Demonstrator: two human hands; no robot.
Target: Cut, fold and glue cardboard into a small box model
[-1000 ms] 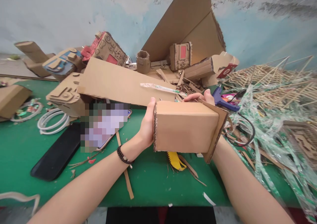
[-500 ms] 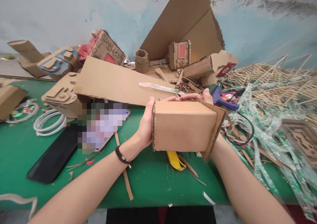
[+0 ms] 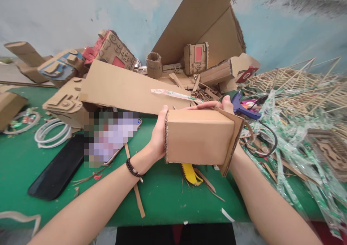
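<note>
A brown cardboard box (image 3: 199,140) is held up between both hands above the green table (image 3: 168,201). Its right end carries a wider cardboard flap or panel (image 3: 233,144), and raw corrugated edge shows along its left side. My left hand (image 3: 159,133) grips the left end, thumb up along the edge, the other fingers mostly hidden behind. My right hand (image 3: 221,104) is behind the far right side, thumb over the panel's top, several fingers along the back. Under the box lies a yellow cutter (image 3: 192,174), partly covered. A blue glue gun (image 3: 242,107) lies just beyond my right hand.
A smartphone (image 3: 119,136), a black flat case (image 3: 58,169) and white tubing coils (image 3: 52,133) lie left. A long cardboard sheet (image 3: 121,84) and cardboard models (image 3: 116,51) fill the back. Plastic wrappers (image 3: 287,144) and thin wooden sticks (image 3: 295,80) crowd the right.
The box and both hands sit very slightly further left in view, with the whole scene shifted a little the same way. The grip on the box looks the same.
</note>
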